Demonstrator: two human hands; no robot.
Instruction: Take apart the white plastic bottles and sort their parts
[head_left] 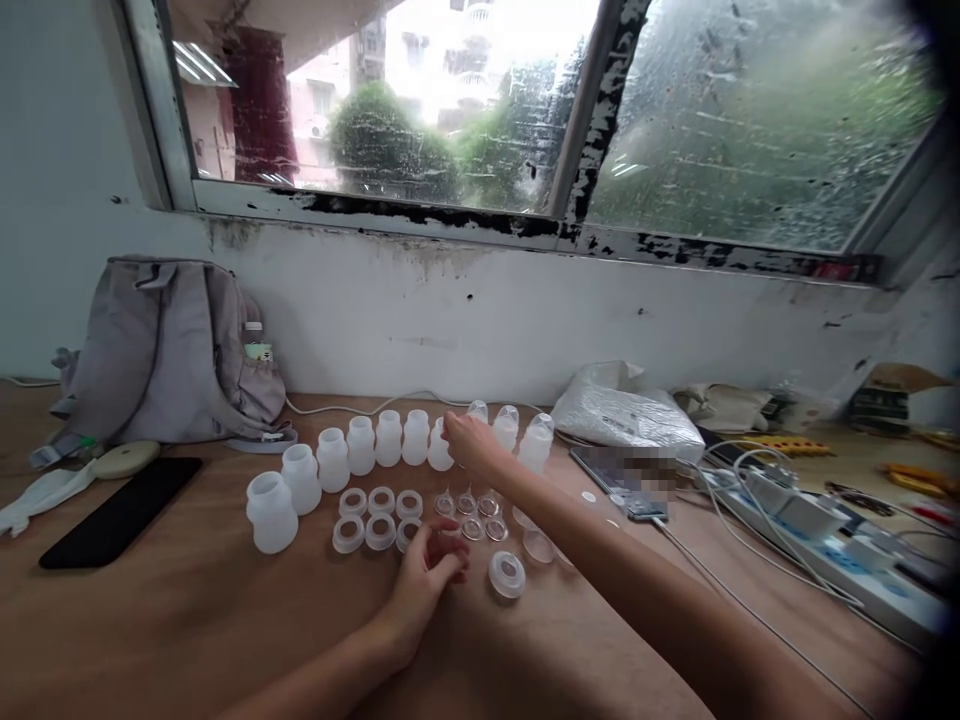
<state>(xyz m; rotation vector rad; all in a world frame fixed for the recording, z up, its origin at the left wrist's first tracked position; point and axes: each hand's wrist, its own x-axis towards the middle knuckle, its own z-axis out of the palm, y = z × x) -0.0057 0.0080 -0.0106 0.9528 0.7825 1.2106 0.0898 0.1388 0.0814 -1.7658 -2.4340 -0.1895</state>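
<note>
Bottles, white and open-necked, stand in a curved row on the table, behind the collar rings. My right hand is at the rim of the row's rightmost one; I cannot tell whether it grips. My left hand, fingers curled, partly covers a ring, its grip unclear. My right forearm obstructs the clear discs; capped bottles and a wrapped package stand beyond.

From here I see a gray backpack by the wall, a silvery bag and a long white power strip
</note>
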